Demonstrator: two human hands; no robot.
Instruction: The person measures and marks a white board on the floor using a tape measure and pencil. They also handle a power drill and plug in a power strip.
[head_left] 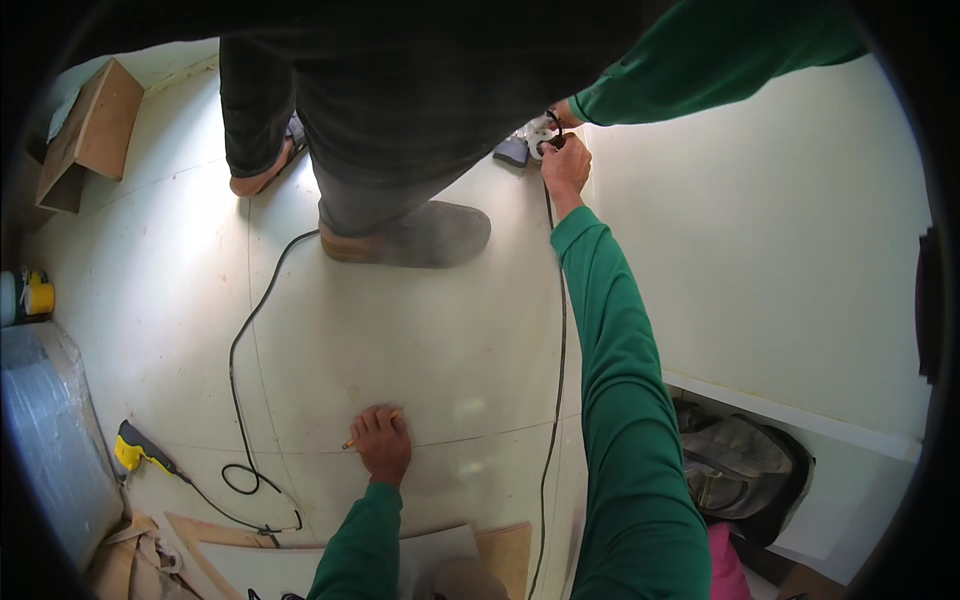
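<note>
My left hand point(382, 445) rests on the pale floor with its fingers curled round a pencil point(348, 444). My right arm reaches far forward, and my right hand point(567, 165) grips a black plug point(549, 145) at a white power socket point(537, 134). A black cable point(561, 330) runs down from there along my arm. Beyond my right hand, a co-worker's hand point(562, 112) in a green sleeve touches the same spot. My fingers partly cover the plug, so how far it sits in the socket cannot be made out.
A person in dark trousers and a shoe point(410, 235) stands ahead. Another black cable point(235, 370) loops across the floor near a yellow-and-black power tool point(140, 450). A wooden piece point(95, 135) stands far left, a wrapped bundle point(55, 430) at left, a bag point(745, 465) at right.
</note>
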